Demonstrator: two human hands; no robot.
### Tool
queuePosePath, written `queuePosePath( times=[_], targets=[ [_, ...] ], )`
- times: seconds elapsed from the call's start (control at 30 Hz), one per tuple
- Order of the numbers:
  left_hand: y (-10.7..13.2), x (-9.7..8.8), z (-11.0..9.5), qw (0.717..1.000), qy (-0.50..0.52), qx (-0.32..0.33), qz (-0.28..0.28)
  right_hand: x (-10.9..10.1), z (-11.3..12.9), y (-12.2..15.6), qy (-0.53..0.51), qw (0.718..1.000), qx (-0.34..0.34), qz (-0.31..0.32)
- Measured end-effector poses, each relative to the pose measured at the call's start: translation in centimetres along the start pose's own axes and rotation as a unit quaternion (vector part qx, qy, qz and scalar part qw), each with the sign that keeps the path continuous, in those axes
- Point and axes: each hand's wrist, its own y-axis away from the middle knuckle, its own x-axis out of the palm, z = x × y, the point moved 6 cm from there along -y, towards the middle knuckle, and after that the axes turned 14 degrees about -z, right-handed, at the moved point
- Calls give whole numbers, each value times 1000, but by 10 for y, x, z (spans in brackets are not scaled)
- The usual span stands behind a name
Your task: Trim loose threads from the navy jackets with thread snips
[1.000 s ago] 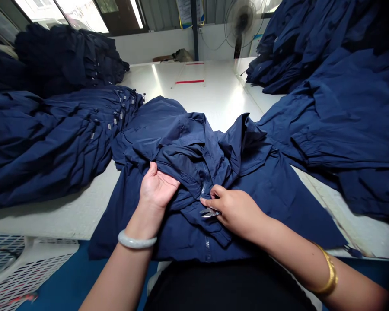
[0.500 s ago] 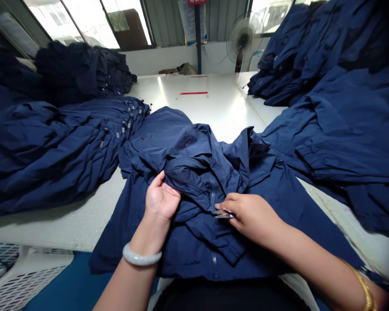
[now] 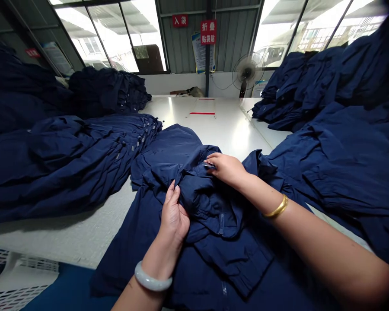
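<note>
A navy blue jacket [image 3: 142, 246] lies spread over the table in front of me, its collar and hood area bunched in the middle with a zip showing. My left hand [image 3: 175, 214], with a pale bangle at the wrist, pinches the jacket's edge between thumb and fingers at the left of the bunched part. Above and to the right, my right hand [image 3: 225, 167] is closed around small metal thread snips [image 3: 209, 165], whose blades point left against the fabric. Most of the snips is hidden in the palm.
Stacked navy garments [image 3: 68, 160] lie along the left, and another heap [image 3: 340, 142] rises on the right. The white table [image 3: 227, 125] runs back toward a fan [image 3: 246, 73]. A white plastic basket [image 3: 26, 280] stands low at the left.
My right hand has moved up and away from me with the snips, from beside the zip to the upper fabric. My left hand has closed on the jacket's edge. The view has tilted upward.
</note>
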Motion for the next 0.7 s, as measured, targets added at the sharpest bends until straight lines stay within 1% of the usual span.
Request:
queuePosePath(
  times=[0.1, 0.2, 0.27, 0.33, 0.4, 0.43, 0.5, 0.53, 0.57, 0.6, 0.63, 0.7],
  targets=[
    [0, 2, 0, 1000, -3, 2, 13, 10, -7, 0, -8, 999, -22, 36],
    [0, 4, -1, 1000, -7, 7, 26, 10, -16, 4, -22, 999, -23, 44],
    [0, 3, -1, 1000, -10, 11, 25, 4, -25, 3, -21, 1000, 3, 16],
    [-1, 3, 0, 999, -13, 17, 27, -7, -33, -1, -16, 998, 43, -33],
    [0, 4, 0, 999, -20, 23, 40, -24, -38, -7, -11, 993, 77, -93],
    [0, 5, 0, 998, -27, 26, 51, -35, -38, -9, -22, 987, 82, -133],
    [3, 9, 0, 996, -42, 31, 78, -59, -34, -13, -93, 970, 73, -214],
    [5, 11, 0, 994, -48, 34, 92, -68, -31, -14, -150, 956, 67, -241],
    [7, 13, 0, 993, -51, 35, 103, -75, -30, -15, -218, 940, 67, -255],
    [10, 15, 0, 991, -55, 36, 113, -79, -30, -15, -288, 920, 80, -252],
    [12, 17, -1, 990, -61, 37, 124, -80, -32, -14, -349, 900, 108, -238],
    [18, 20, -2, 984, -89, 35, 153, -75, -41, -8, -436, 855, 191, -205]
  ],
)
